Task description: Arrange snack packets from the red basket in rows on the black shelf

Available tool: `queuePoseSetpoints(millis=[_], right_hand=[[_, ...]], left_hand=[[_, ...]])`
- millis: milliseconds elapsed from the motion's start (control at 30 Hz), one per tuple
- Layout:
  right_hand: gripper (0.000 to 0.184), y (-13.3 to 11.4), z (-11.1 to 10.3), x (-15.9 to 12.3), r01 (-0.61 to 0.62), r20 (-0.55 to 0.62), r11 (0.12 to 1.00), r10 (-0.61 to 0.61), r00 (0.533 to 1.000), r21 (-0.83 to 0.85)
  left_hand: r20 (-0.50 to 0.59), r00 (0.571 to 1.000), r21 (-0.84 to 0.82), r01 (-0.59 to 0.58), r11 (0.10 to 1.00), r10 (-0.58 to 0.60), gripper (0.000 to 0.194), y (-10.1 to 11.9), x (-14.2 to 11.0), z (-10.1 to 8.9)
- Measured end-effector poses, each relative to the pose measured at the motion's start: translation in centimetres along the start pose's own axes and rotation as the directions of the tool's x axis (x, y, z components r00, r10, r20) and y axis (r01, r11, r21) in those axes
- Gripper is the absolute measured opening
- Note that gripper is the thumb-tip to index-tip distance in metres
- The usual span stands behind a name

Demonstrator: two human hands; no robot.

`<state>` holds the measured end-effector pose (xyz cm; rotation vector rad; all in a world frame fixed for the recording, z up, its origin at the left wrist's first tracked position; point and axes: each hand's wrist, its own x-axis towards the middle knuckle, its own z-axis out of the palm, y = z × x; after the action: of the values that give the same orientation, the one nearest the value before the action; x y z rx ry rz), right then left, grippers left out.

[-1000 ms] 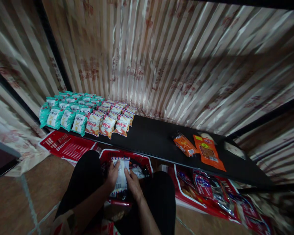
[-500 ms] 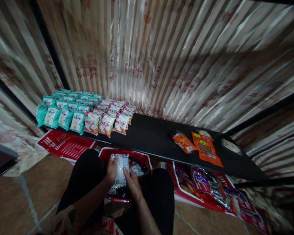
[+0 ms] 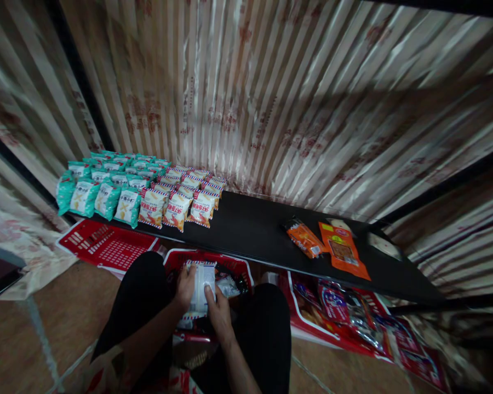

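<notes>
Teal snack packets [image 3: 84, 197]: standing close together in rows on the left end of the black shelf [image 3: 250, 230].
Left red basket [image 3: 107, 246]: low, partly under the shelf edge, with slots and holes in view.
White-and-orange snack packets [image 3: 150, 208]: grouped just right of the teal ones, with striped ends and red print to the front.
Left hand [image 3: 184, 287]: gripping left side of the held packet, with thumb over the near face; partly hidden at the fingertips.
Held packet [image 3: 199, 287]: between both hands, above the middle red basket [image 3: 248, 269], pale printed side up, striped at both ends.
Right hand [image 3: 219, 311]: gripping right side of the same packet, with thumb pressed on the pale face; mostly hidden at the other fingers.
Black-and-orange packet [image 3: 306, 239]: lying on shelf, well right of the snack rows.
Flat orange packet [image 3: 344, 250]: lying just beside it.
Pale flat item [image 3: 384, 246]: farther right; too blurred to identify.
Right red basket [image 3: 322, 328]: below shelf, filled with red-and-blue packets [image 3: 334, 303].
</notes>
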<state>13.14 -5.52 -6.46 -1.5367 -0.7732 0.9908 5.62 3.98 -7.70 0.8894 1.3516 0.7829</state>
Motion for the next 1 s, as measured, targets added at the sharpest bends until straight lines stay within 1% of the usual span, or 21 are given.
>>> queuePoseSetpoints(millis=[100, 300, 467, 733, 900, 1000], right_hand=[[0.053, 0.1, 0.0, -0.2, 0.011, -0.01, 1.0, -0.011, 1.0, -0.007], [0.056, 0.6, -0.2, 0.0, -0.014, -0.048, 0.998, 0.011, 0.999, -0.068], [0.057, 0.5, -0.2, -0.1, -0.036, -0.051, 0.997, 0.033, 0.998, -0.062], [0.056, 0.5, -0.3, -0.1, -0.032, -0.095, 0.996, 0.023, 0.995, -0.086], [0.058, 0.8, -0.6, 0.1, -0.039, -0.119, 0.991, 0.024, 0.993, -0.129], [0.059, 1.1, -0.7, 0.2, -0.046, -0.132, 0.989, 0.028, 0.991, -0.139]], left_hand=[[0.004, 1.0, 0.014, -0.002, 1.0, 0.002, 0.038, 0.1, 0.0, 0.0], [0.044, 0.999, 0.02, 0.027, 0.999, -0.028, 0.035, 0.4, 0.0, 0.1], [0.074, 0.996, 0.038, -0.043, 0.998, 0.041, 0.034, 0.4, 0.1, 0.0], [0.045, 0.99, 0.154, -0.138, 0.978, 0.133, 0.029, 0.0, 0.1, -0.4], [0.029, 0.988, 0.228, -0.156, 0.961, 0.153, 0.025, -0.3, -0.5, -0.3], [0.013, 0.989, 0.264, -0.143, 0.954, 0.145, 0.022, -0.2, -1.2, -0.2]])
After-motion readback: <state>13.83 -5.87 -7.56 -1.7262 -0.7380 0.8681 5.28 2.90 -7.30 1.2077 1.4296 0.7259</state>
